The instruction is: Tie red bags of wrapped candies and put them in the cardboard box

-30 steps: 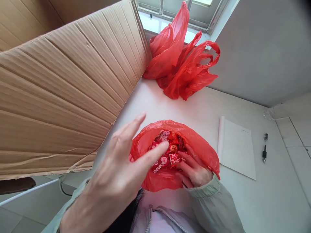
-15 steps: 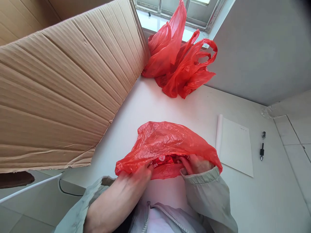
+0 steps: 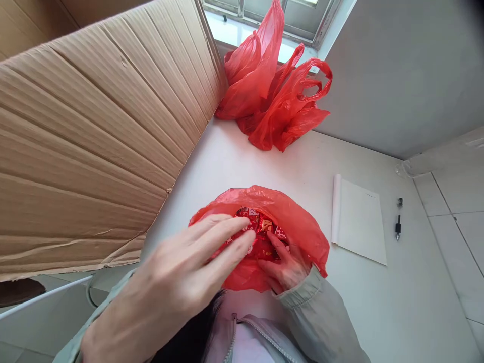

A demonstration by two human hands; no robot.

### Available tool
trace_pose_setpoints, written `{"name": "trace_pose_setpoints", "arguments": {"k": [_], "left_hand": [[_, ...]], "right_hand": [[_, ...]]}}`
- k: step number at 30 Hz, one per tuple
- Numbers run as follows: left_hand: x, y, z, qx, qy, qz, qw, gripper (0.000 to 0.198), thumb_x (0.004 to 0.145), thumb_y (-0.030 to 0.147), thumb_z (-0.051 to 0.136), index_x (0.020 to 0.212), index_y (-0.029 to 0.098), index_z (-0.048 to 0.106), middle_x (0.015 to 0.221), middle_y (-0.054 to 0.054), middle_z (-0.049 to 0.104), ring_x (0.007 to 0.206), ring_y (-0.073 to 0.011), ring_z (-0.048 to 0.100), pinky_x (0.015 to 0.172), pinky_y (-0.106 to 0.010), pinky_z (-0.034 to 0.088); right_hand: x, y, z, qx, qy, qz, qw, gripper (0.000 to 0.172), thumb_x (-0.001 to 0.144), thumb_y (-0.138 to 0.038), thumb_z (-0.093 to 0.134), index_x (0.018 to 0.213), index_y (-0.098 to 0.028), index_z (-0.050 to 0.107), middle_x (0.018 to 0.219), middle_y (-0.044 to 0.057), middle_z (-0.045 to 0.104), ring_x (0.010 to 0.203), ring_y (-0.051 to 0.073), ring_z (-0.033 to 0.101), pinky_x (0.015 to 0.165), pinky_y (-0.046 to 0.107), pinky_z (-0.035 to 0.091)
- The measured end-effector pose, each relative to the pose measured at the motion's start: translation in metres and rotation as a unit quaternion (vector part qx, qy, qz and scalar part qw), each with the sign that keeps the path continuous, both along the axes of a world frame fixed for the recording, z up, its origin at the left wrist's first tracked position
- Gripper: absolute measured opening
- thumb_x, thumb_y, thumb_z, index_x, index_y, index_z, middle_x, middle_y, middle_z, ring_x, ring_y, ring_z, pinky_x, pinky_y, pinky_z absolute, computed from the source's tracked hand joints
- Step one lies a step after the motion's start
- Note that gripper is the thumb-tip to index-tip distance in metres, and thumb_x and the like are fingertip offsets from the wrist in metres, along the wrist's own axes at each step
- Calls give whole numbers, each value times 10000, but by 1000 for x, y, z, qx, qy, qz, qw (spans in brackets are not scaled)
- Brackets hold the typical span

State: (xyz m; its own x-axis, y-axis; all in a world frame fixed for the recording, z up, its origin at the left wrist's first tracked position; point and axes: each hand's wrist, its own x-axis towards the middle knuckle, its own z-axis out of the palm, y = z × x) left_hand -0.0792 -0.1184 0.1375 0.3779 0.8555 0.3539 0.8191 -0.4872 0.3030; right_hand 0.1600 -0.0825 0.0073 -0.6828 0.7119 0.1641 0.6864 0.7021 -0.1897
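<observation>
A red plastic bag [image 3: 295, 212] lies on the white table close to my body, its mouth spread wide. Inside it show several shiny red wrapped packets [image 3: 266, 225], perhaps sweets, with white and gold print. My left hand [image 3: 189, 262] hovers over the bag's left side, fingers stretched out, slightly blurred, with nothing in them. In the bag's mouth, my right hand [image 3: 285, 264] rests on the packets with its fingers spread. Part of that hand's far side is covered by the bag's edge.
A large cardboard box [image 3: 113, 126] stands along the left. More crumpled red plastic bags [image 3: 276, 101] lie at the back beneath the window. On the right of the white table [image 3: 242, 166] are a notepad [image 3: 359, 222] and a black pen [image 3: 398, 222]. A grey wall [image 3: 378, 75] rises behind.
My left hand has come out of the bag and up over it. The bag's mouth has opened wider, baring more packets. My right hand's fingers now show inside. The view has shifted slightly.
</observation>
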Motion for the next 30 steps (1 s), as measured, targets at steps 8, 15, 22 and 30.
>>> {"name": "trace_pose_setpoints", "arguments": {"k": [8, 15, 22, 30], "left_hand": [[8, -5, -16, -20, -33, 146, 989, 273, 862, 177, 606, 1115, 276, 637, 1582, 13, 112, 1432, -376, 192, 1143, -567, 301], [6, 0, -27, -51, -64, 175, 981, 420, 900, 59, 474, 1284, 223, 510, 1241, -33, 585, 1121, -144, 597, 1002, -237, 473], [6, 6, -28, -40, -56, 205, 976, 459, 878, 62, 471, 1320, 182, 487, 1339, -53, 558, 1170, -176, 586, 1048, -294, 463], [-2, 2, -33, -56, -48, 205, 976, 386, 888, 95, 479, 1263, 163, 537, 1312, -68, 587, 1163, -190, 597, 1047, -313, 468]], "right_hand": [[-31, -5, -1, 66, 100, -2, 993, 335, 863, -110, 531, 1088, -293, 698, 1003, 21, 718, 1086, 228, 605, 990, 401, 471], [-65, -24, -25, 89, 144, 67, 983, 187, 910, -234, 546, 988, -285, 708, 1133, 17, 705, 1180, 224, 578, 1073, 486, 366], [-45, -19, -20, 105, 214, 52, 970, 209, 925, -225, 528, 928, -286, 728, 993, -46, 746, 1076, 182, 636, 1034, 370, 426], [-54, 3, -18, 112, 112, -32, 987, 149, 804, -217, 602, 888, -237, 724, 893, 36, 721, 759, 204, 654, 679, 296, 545]]}}
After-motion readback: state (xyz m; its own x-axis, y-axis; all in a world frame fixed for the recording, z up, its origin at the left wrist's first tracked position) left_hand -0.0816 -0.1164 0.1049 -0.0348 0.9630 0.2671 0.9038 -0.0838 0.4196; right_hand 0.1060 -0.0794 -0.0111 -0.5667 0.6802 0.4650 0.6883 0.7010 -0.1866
